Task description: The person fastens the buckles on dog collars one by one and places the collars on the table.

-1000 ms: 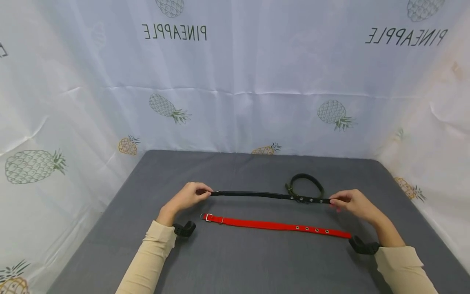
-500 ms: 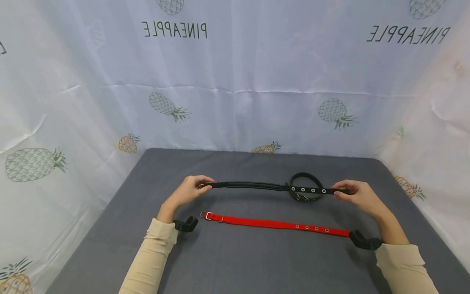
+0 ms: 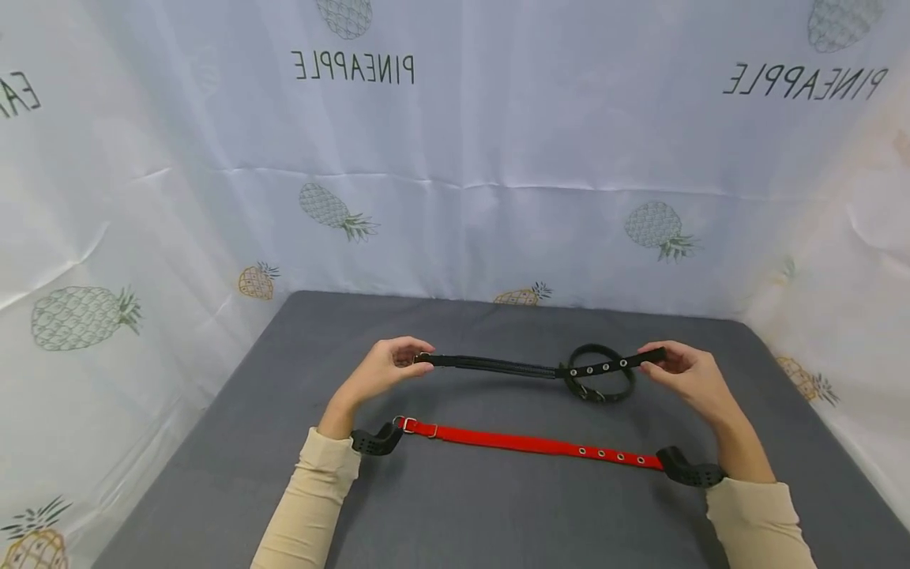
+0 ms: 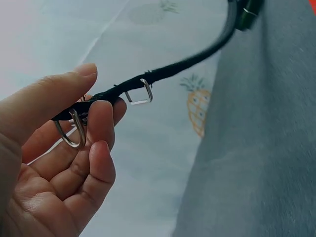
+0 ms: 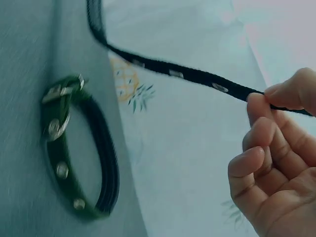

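A black collar (image 3: 498, 366) is stretched between both hands above the table. My left hand (image 3: 387, 367) pinches its buckle end between thumb and fingers; a metal D-ring (image 4: 71, 133) and a square metal loop (image 4: 140, 94) show in the left wrist view. At the other end, with metal eyelets (image 5: 219, 87), my right hand (image 3: 686, 375) pinches the strap near its tip. Behind the held strap a second collar (image 3: 600, 397), dark green outside and buckled into a ring, stands on the table. A red collar (image 3: 512, 441) lies straight and unbuckled, nearer the person.
The grey table (image 3: 498, 514) carries the collars. White curtains (image 3: 469, 134) with pineapple prints hang behind and at both sides. Black wrist mounts (image 3: 377, 440) on both arms partly overlap the red collar's ends in the head view.
Both hands have lifted the black collar off the table and drawn slightly closer together. Its eyelet end now tilts upward in the right hand. The red and ring-shaped collars stay put.
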`<action>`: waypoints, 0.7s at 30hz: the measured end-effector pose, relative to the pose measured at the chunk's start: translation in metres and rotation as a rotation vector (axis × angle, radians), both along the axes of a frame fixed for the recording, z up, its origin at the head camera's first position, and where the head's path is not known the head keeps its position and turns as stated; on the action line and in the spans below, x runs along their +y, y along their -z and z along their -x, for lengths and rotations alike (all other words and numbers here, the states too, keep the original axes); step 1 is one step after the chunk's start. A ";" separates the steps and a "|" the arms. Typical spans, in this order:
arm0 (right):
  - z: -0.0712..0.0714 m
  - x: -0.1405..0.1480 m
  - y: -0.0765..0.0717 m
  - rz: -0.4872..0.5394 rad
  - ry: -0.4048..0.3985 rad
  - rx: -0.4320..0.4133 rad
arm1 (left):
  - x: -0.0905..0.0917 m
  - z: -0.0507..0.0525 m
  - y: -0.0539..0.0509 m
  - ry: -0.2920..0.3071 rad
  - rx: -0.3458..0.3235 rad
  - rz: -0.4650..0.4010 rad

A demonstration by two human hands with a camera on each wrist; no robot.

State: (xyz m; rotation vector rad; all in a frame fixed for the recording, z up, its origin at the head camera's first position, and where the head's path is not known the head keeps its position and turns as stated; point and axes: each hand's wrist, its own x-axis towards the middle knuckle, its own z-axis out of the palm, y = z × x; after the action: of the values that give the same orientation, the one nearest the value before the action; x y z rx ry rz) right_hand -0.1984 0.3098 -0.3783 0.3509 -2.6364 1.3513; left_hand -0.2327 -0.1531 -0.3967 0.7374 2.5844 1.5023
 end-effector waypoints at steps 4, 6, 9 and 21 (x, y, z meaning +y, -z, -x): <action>-0.004 -0.010 0.000 0.032 0.007 0.022 | 0.008 -0.003 -0.003 0.002 -0.011 -0.032; -0.004 -0.015 0.000 0.036 0.012 0.048 | 0.012 -0.004 -0.005 -0.003 -0.019 -0.051; -0.002 -0.021 -0.002 0.051 0.009 0.082 | 0.017 -0.004 -0.009 -0.014 -0.024 -0.090; 0.001 -0.040 -0.007 0.191 -0.087 0.131 | 0.024 -0.006 -0.015 -0.043 0.054 -0.172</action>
State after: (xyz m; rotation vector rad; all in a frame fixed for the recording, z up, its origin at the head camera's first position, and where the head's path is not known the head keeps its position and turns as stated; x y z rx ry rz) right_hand -0.1997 0.2699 -0.3717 0.5137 -2.3880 1.5355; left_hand -0.2269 -0.1293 -0.3821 0.7524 2.5484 1.7584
